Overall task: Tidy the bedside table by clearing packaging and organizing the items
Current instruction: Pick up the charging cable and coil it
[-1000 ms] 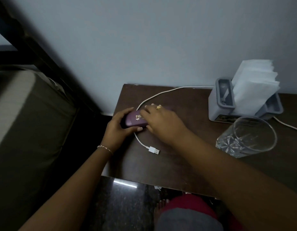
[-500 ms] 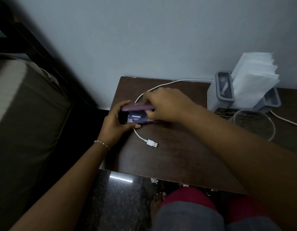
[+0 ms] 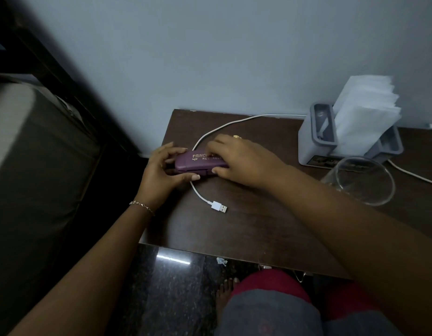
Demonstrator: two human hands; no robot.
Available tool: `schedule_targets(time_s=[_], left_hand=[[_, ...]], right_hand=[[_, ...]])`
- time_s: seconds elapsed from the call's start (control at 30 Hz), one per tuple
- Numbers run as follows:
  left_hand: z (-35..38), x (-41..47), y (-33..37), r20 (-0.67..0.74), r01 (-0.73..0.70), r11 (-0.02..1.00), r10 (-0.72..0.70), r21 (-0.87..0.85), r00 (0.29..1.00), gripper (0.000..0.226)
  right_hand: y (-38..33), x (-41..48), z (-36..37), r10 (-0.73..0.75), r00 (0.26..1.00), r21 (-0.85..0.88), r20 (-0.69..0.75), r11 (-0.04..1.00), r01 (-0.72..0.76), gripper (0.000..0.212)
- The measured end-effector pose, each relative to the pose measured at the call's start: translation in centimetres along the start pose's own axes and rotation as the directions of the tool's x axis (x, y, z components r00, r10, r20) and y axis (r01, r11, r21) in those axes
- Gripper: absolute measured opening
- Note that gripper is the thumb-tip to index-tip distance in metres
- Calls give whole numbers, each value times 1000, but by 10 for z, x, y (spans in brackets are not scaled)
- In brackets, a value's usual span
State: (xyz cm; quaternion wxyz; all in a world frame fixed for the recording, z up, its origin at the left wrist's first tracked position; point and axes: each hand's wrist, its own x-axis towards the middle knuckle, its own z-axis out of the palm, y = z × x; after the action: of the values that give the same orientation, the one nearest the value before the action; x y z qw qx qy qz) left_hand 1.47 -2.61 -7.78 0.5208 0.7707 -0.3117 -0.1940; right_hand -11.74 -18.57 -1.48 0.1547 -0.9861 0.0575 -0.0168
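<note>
One oblong matte purple case (image 3: 191, 163)

I count, from my remote seat | table (image 3: 258, 229): 1 | case (image 3: 198, 162): 1 | cable (image 3: 220, 127): 1 that I can follow | glass (image 3: 365, 180): 1 | holder (image 3: 314, 141): 1 | napkin stack (image 3: 365, 112): 1 | hands: 2, left hand (image 3: 161, 173) and right hand (image 3: 239, 158) | bracelet (image 3: 142, 206): 1 | ring (image 3: 236, 136): 1

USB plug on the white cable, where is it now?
Head view: the USB plug lies loose on the table, left of centre, just in front of the purple case.
</note>
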Motion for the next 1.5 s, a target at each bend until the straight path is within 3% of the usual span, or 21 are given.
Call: schedule_targets(time_s=[0.17, 0.6, 0.83, 1.0, 1.3, 1.4, 1.5], left_hand=[[2, -2, 3, 12, 42, 995, -41, -89, 999, 64], [12, 14, 14, 4, 33, 995, -33, -96, 999, 63], [31, 28, 19, 102, -13, 987, -3, 161, 995, 91], [32, 42, 16, 14, -128, 948, 130, 290, 991, 56], [27, 57, 20, -39, -122, 898, 153, 422, 987, 49], [24, 54, 20, -148, -14, 844, 111, 536, 983, 26], [19, 63, 28, -157, 145, 685, -45, 714, 987, 21]], right_hand=[[1, 4, 15, -58, 998, -65, -23, 996, 56, 49], [11, 4, 22, -70, 980, -67, -185, 996, 59, 34], [24, -3, 34, 82, 956, -47, -283, 994, -100, 33], [30, 1, 38, 155, 943, -47, -295, 983, -176, 28], [33, 18, 23, 166, 976, -88, -143, 980, -180, 39], [26, 15, 25, 214, 965, -119, -152, 965, -232, 45], [7, 7, 29, 181, 911, -113, -370, 965, -238, 47]])
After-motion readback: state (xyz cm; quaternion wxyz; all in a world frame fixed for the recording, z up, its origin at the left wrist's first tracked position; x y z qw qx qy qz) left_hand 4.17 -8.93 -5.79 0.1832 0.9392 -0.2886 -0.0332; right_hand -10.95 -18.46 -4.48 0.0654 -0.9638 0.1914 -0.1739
